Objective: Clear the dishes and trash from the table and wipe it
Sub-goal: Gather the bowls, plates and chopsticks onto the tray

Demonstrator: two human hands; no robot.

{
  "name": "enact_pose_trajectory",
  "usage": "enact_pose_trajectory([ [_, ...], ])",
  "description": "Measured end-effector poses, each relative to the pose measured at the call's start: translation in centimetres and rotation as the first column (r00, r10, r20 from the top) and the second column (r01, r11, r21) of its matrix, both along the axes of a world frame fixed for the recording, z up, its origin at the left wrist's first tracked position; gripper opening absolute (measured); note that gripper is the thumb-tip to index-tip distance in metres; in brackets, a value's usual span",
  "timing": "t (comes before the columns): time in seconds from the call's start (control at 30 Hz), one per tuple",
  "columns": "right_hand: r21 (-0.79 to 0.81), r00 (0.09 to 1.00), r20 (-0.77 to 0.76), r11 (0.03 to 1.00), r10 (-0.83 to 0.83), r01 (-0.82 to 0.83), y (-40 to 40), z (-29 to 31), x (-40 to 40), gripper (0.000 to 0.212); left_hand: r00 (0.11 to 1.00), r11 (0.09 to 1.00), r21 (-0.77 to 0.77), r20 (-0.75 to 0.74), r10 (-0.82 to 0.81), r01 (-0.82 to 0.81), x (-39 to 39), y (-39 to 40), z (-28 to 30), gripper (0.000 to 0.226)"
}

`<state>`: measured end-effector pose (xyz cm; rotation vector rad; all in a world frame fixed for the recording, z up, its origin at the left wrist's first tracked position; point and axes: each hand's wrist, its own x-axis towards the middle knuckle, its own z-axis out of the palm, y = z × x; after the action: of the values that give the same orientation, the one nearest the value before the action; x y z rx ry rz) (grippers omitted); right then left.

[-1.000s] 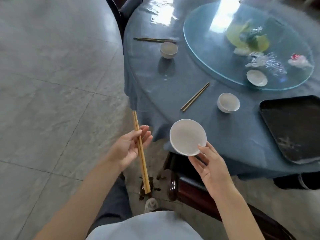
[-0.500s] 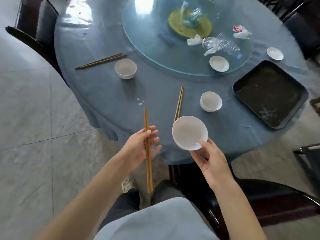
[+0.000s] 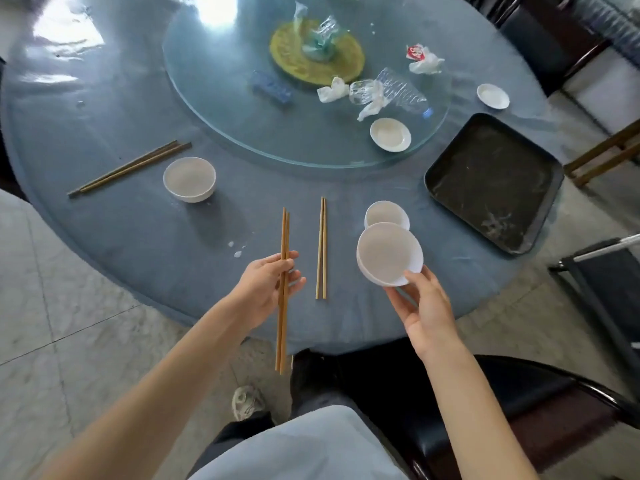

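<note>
White bowl (image 3: 389, 253) pinched by right hand (image 3: 424, 306), now over table bowl (image 3: 387, 213); left hand (image 3: 266, 289) fingers curled round chopsticks (image 3: 283, 289). Stacking likely next.

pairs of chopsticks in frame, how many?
3. One pair of chopsticks is held in the left hand; one pair lies on the table near the front edge; one pair lies far left, beside a white bowl. None appear hidden.
</note>
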<state>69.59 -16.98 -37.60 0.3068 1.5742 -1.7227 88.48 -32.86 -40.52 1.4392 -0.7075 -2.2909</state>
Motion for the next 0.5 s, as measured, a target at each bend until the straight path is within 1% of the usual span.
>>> enact_pose_trajectory([
  [0.1, 0.043, 0.999, -0.028, 0.999, -0.023, 0.024, -2.1, -1.3, -3.6, 0.022, 0.993, 0.995, -0.079, 0.107, -0.054, 0.062, -3.2, -2.3, -1.4, 0.02],
  [0.23, 0.1, 0.998, -0.051, 0.995, 0.027, -0.022, -5.0, -3.1, -8.4, 0.025, 0.934, 0.976, -0.185, 0.354, -0.045, 0.117, -8.0, -4.9, -4.5, 0.018],
  [0.33, 0.178, 0.996, -0.075, 0.983, 0.049, -0.035, -7.1, -4.6, -11.7, 0.029, 0.851, 0.947, -0.248, 0.523, -0.045, 0.202, -11.3, -6.4, -6.9, 0.019],
  [0.4, 0.214, 0.995, -0.074, 0.976, 0.065, -0.048, -8.3, -5.6, -13.5, 0.025, 0.759, 0.899, -0.295, 0.649, -0.06, 0.323, -13.1, -7.0, -7.7, 0.024],
  [0.5, 0.258, 0.99, -0.073, 0.961, 0.117, -0.095, -9.6, -6.9, -15.5, 0.026, 0.66, 0.829, -0.342, 0.75, -0.042, 0.442, -14.9, -7.3, -9.2, 0.029],
])
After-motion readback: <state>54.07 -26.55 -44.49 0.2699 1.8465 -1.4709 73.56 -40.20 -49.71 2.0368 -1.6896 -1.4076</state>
